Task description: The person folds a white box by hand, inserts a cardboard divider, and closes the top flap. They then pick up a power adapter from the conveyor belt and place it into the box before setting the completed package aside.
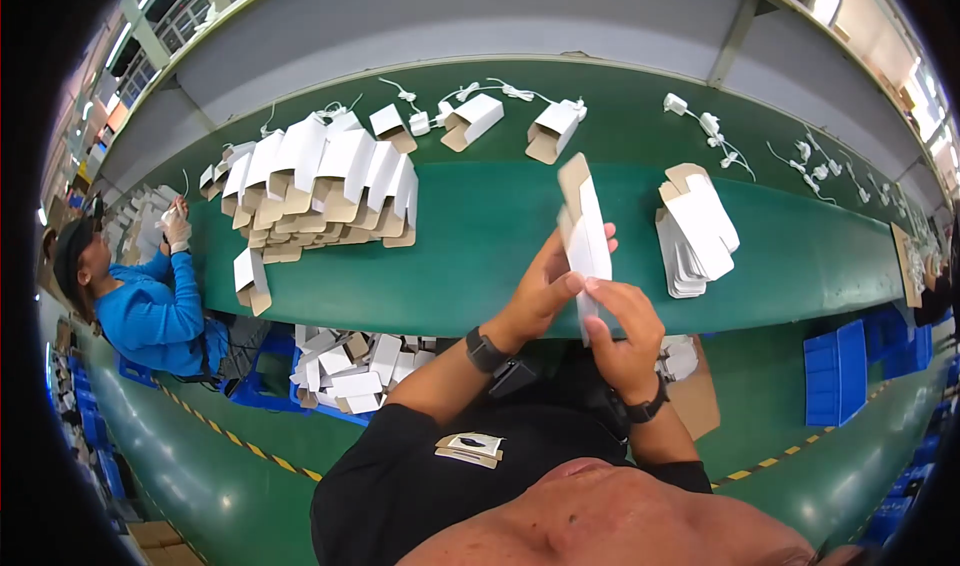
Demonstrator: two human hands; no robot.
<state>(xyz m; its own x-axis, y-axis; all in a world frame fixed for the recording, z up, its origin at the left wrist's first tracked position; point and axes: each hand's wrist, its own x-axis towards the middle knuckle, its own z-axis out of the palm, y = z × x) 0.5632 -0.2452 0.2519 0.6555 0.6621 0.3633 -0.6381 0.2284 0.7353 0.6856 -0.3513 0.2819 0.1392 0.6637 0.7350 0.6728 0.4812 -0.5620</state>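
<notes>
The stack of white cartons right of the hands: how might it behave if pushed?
The stack of white cartons would probably slide apart, since its edges are uneven and no band shows. Being thin, flattened card, they are likely light and somewhat bendable.

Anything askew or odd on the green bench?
Two minor things: one open white box juts from the big pile toward the near edge of the green bench, and the top carton sits crooked on the flat stack. No spill or clear damage visible.
</notes>
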